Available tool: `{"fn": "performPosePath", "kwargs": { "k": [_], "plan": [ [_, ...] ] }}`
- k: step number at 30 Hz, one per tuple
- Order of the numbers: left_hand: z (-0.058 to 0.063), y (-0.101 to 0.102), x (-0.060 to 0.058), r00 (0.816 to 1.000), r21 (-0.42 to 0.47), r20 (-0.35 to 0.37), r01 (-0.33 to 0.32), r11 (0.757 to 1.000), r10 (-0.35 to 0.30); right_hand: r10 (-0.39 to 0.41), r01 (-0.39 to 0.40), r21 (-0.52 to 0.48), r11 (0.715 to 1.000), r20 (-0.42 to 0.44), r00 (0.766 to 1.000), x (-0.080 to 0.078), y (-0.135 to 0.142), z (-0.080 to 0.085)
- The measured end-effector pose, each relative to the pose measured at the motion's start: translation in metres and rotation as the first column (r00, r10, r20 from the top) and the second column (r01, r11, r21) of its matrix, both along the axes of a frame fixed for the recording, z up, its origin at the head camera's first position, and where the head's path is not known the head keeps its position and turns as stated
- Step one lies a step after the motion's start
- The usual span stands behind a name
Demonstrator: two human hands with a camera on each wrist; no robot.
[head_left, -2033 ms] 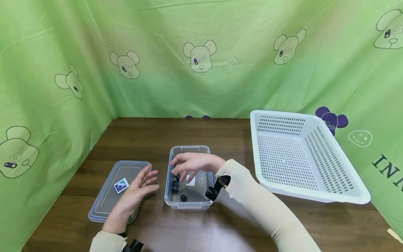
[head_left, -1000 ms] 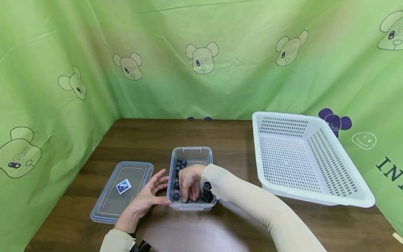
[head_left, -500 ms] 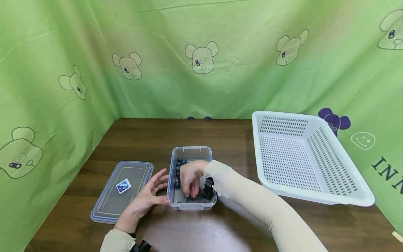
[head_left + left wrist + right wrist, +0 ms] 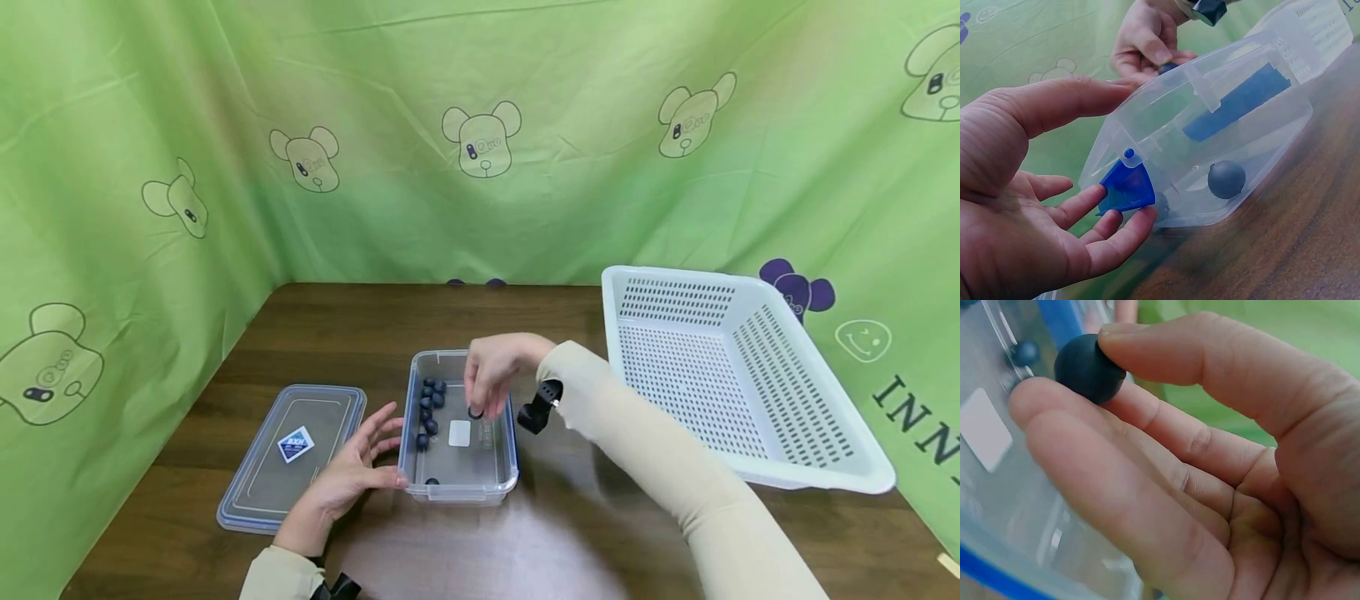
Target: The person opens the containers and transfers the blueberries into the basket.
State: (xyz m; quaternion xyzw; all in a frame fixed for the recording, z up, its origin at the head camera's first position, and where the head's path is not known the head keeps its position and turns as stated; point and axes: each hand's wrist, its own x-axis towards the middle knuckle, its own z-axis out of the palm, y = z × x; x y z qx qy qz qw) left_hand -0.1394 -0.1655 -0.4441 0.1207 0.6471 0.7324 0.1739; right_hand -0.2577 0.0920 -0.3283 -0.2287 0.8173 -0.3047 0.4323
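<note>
Over the right part of a clear plastic food container (image 4: 495, 490), my right hand (image 4: 497, 371) pinches a blueberry (image 4: 1088, 369) between thumb and fingertips. Several more blueberries (image 4: 427, 403) lie along the container's left side, and a single blueberry (image 4: 1227, 179) shows through the wall in the left wrist view; another sits by the near wall. My left hand (image 4: 348, 471) rests against the container's near left corner, fingers spread and fairly straight. Its thumb touches the rim, while other fingertips touch a blue clip (image 4: 1127, 186) on the outside.
Left of the container lies its lid (image 4: 315, 467), with blue edging and a diamond-shaped sticker. A large white perforated basket (image 4: 618, 392) stands to the right on the brown wooden table (image 4: 360, 325). Green printed cloth (image 4: 375, 225) hangs behind and at both sides.
My left hand has come to the container's corner. My right hand went down into the container, then rose and moved right and away from me with a blueberry in its fingertips.
</note>
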Motion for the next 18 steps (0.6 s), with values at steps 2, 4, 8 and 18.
{"fn": "performPosePath", "kwargs": {
  "k": [2, 4, 8, 18],
  "plan": [
    [0.0, 0.0, 0.0, 1.0, 0.002, 0.004, -0.002, 1.0, 0.002, -0.02, 0.02, -0.021, 1.0, -0.006, 1.0, -0.004, 0.011, 0.006],
    [-0.001, 0.0, 0.0, 1.0, 0.005, 0.005, -0.001, 1.0, 0.001, -0.036, 0.035, -0.039, 0.999, -0.018, 0.999, -0.007, 0.024, 0.012],
    [-0.002, 0.0, 0.0, 1.0, 0.012, -0.001, 0.008, 1.0, -0.008, -0.065, 0.062, -0.063, 0.996, -0.045, 0.997, -0.013, 0.053, 0.023],
    [-0.002, -0.002, -0.001, 1.0, 0.019, -0.013, 0.017, 1.0, -0.017, -0.224, 0.215, -0.122, 0.969, -0.065, 0.972, -0.026, 0.136, 0.045]
  ]
}}
